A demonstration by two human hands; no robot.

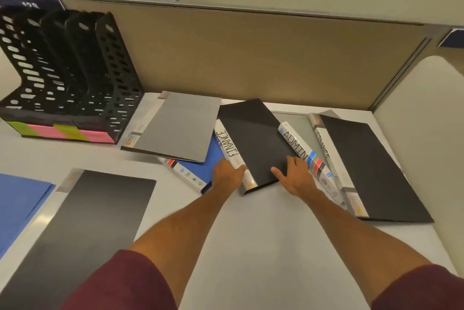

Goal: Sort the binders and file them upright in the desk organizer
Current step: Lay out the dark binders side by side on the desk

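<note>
Black binder — spine lettered FINANCE — beside ADMIN binder.

FINANCE spine, ADMIN spine

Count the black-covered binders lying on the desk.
3. The lower-left black binder lies apart from the pile; the centre black binder, FINANCE spine, tops the pile; the right black binder lies at the far right. The pile overlaps, so another may be hidden.
</note>
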